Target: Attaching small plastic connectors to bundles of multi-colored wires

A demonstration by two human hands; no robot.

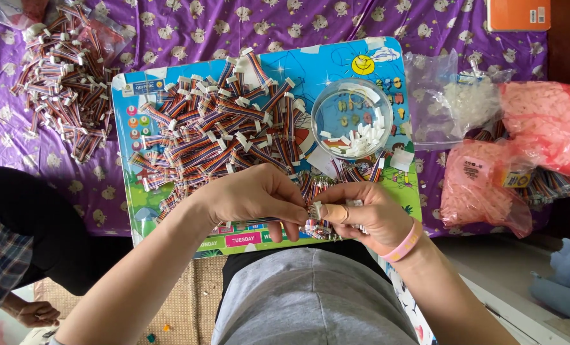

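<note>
One head-worn view, looking steeply down from close above the person's own lap and hands.

The camera faces down and slightly forward: the grey-shirted torso fills the bottom edge, the left hand (253, 195) and right hand (361, 214) meet just below centre, and the colourful illustrated children's board (170, 83) lies beyond them on the purple patterned cloth (234, 25), which runs to the top edge. No second view shares the scene.

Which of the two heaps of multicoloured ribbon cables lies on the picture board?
The larger heap of ribbon cables, spread over the blue picture board; the other heap lies left of it, on the purple cloth.
</note>
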